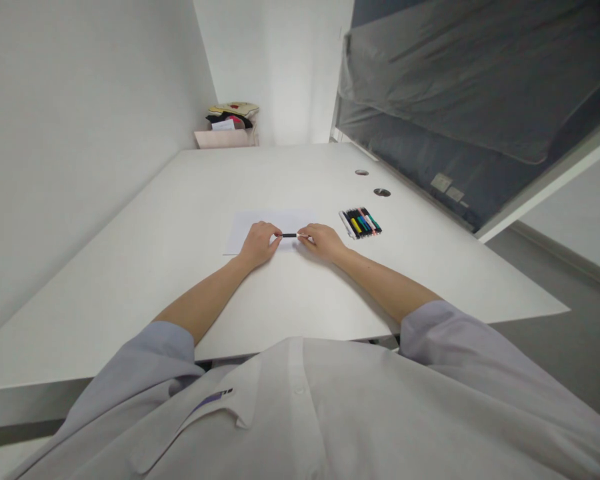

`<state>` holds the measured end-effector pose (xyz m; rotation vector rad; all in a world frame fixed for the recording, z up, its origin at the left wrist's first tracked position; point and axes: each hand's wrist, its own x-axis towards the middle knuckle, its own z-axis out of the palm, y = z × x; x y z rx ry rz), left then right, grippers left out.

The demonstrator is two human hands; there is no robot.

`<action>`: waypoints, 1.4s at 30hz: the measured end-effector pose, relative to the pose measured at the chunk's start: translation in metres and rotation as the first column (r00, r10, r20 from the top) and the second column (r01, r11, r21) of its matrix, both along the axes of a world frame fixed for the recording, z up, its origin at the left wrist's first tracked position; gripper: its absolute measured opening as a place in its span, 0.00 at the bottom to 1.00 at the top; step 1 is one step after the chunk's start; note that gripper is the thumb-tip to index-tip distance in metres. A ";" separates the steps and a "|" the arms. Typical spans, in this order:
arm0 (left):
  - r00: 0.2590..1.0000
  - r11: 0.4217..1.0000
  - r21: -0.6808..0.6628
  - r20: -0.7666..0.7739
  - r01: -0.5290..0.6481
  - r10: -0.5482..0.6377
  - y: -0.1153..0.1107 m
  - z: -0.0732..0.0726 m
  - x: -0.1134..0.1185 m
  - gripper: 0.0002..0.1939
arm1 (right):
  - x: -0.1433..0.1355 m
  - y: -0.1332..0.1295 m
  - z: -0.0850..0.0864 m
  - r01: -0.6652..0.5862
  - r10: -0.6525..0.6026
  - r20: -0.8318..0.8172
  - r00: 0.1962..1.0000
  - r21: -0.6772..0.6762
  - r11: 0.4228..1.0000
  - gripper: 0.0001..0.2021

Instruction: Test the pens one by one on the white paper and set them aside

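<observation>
Between my two hands a black pen (289, 235) lies level, just above a sheet of white paper (245, 222). The fingertips of my left hand (260, 243) pinch its left end. At the other end, which looks pale, my right hand (323, 241) grips it with thumb and fingers. Both forearms rest along the white table. To the right of my right hand lies a row of several pens and markers (360, 223), white, black, yellow, blue, green and pink, set side by side.
The white table (145, 267) runs between a wall on the left and a dark partition (430, 133) on the right. Two round cable holes (382, 193) sit near its right edge. A pale pink box (223, 139) with cloth items stands at the far end.
</observation>
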<state>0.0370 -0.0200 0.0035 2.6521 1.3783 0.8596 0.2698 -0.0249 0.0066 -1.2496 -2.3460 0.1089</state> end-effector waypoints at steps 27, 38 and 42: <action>1.000 0.996 0.089 -0.026 -0.007 0.010 -0.002 -0.003 0.003 0.09 | 0.008 0.012 0.015 -0.490 -0.461 -0.857 0.229 -0.511 0.706 0.15; 0.990 0.983 0.141 -0.088 0.119 -0.108 -0.005 0.004 0.016 0.13 | -0.024 0.001 0.002 -0.313 -0.106 -0.791 0.602 -0.357 0.880 0.14; 0.993 0.990 0.120 -0.102 0.079 -0.067 -0.005 0.004 0.013 0.13 | -0.020 0.004 -0.002 -0.270 -0.067 -0.753 0.654 -0.315 0.910 0.15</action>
